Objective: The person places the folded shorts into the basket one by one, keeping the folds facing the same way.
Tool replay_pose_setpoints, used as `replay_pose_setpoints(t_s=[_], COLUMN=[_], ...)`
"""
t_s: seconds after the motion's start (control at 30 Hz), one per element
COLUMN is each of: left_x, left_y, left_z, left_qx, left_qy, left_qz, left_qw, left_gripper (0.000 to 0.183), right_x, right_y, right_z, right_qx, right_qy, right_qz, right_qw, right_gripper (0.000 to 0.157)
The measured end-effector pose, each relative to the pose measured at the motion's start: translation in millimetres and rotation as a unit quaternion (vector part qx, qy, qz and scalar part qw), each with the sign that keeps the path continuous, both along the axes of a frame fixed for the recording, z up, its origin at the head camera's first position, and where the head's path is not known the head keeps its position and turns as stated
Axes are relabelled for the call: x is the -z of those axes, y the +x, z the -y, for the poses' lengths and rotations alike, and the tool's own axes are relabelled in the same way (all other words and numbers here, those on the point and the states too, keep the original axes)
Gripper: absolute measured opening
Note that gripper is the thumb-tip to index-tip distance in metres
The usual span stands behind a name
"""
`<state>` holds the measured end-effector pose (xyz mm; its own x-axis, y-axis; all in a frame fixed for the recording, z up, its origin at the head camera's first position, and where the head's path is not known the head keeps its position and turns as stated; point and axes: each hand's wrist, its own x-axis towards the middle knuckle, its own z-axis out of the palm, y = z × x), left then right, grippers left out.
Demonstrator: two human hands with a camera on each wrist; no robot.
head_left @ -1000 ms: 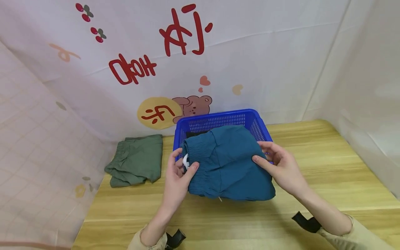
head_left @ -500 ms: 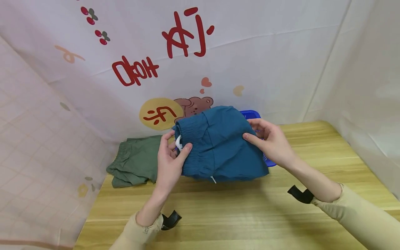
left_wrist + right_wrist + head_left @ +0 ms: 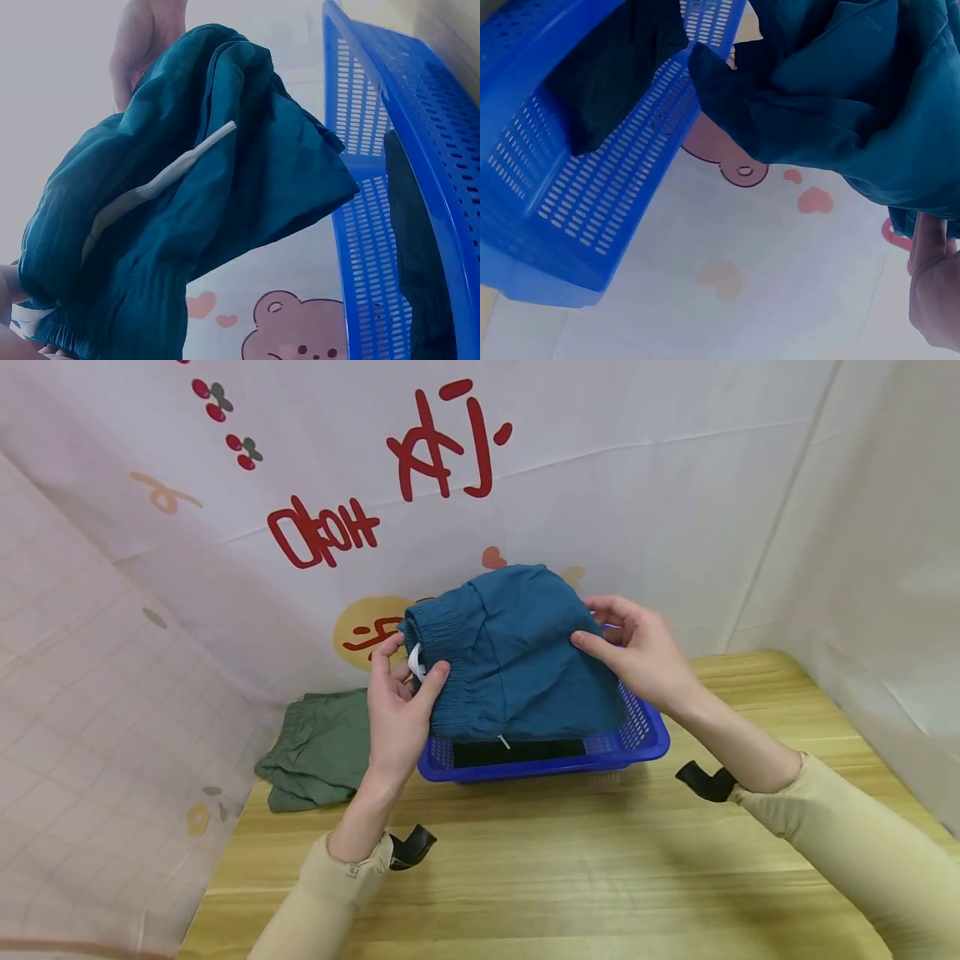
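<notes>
A folded pair of teal shorts (image 3: 517, 652) with an elastic waistband hangs above the blue plastic basket (image 3: 555, 767), held at both ends. My left hand (image 3: 401, 718) grips the waistband, thumb on top, beside a white tag or loop. At the other end, the right hand (image 3: 645, 652) pinches the leg edge between thumb and fingers. From the underside, the left wrist view shows a white drawstring (image 3: 161, 180) dangling from the shorts (image 3: 247, 165). Dark folded cloth (image 3: 622, 75) lies inside the basket, visible in both wrist views.
A folded pair of green shorts (image 3: 322, 752) lies on the wooden table (image 3: 540, 868), left of the basket. Behind stands a white printed fabric backdrop (image 3: 637, 485), with more fabric along both sides. Black camera mounts (image 3: 408, 847) stick out from the sleeves.
Both hands have raised the teal shorts up and slightly left, from the basket's front to above it. The basket's front rim and dark contents now show below. The green shorts stay put.
</notes>
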<state>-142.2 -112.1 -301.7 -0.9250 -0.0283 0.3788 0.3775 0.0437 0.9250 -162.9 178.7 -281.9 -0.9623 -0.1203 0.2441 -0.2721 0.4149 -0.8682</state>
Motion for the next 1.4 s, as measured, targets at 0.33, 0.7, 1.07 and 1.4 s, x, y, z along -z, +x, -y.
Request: replay_pose_setpoints(t_s=[0.33,0.7,1.07,1.4], left_x=[16.7,26.7,38.5,51.2], left_y=[-20.0,-46.9,-74.8,-85.0], left_z=[1.9,6.5,13.7,18.9], left_qx=[-0.032,-0.017,-0.013,0.039], left_qy=[-0.037,-0.086,-0.174,-0.308], left_qz=[0.032,0.126,0.216,0.283], left_qw=[0.9983,0.9881,0.9608,0.9076], left_gripper=[0.054,0.061,0.065,0.067], right_x=[14.0,25.8,43.0,65.7], right_y=[-27.9,-55.5,-76.9,-83.3], right_z=[5.3,9.0,17.3,18.6], right_qx=[-0.020,-0.042,-0.060,-0.096], right_qy=[0.049,0.084,0.099,0.209], right_qz=[0.056,0.099,0.141,0.198], right_qw=[0.997,0.991,0.983,0.953], right_gripper=[0.050,0.049,0.050,0.057])
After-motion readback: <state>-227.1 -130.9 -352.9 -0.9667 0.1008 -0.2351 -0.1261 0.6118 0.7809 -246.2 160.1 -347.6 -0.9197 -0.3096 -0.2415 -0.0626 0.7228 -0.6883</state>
